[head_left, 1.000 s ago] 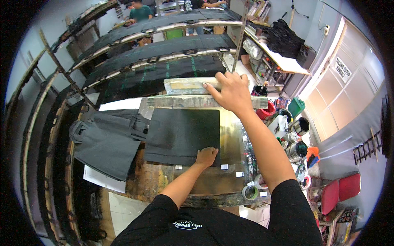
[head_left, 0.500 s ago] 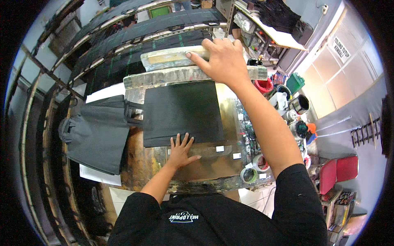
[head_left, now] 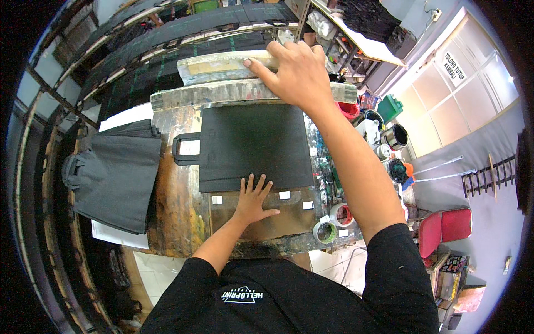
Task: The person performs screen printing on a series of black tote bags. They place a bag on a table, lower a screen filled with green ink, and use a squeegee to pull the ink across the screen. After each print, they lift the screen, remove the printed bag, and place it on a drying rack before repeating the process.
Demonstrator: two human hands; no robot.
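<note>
A black fabric bag point(head_left: 256, 147) lies flat on the stained worktable point(head_left: 181, 222), its looped handle point(head_left: 177, 149) sticking out to the left. My left hand point(head_left: 253, 200) presses on the bag's near edge, fingers spread and palm down. Beyond the bag, my right hand point(head_left: 300, 75) is closed round a pale, paint-smeared wooden bar point(head_left: 217, 67), thumb on its near face. A longer stained wooden bar point(head_left: 206, 93) runs just below it, partly covered by that hand. How the two bars join is hidden.
Dark bags point(head_left: 117, 172) are stacked at left. White squares point(head_left: 285, 195) sit along the bag's near side. Tape rolls point(head_left: 325, 231), a metal cup point(head_left: 395, 135) and several paint tubs crowd the right edge. Slatted racks point(head_left: 33, 167) line the left; a red chair point(head_left: 445, 228) stands at right.
The bag has slid right, together with my left hand, and its handle now lies apart from the stack. My right hand keeps its grip on the bar. The whole view has shifted slightly.
</note>
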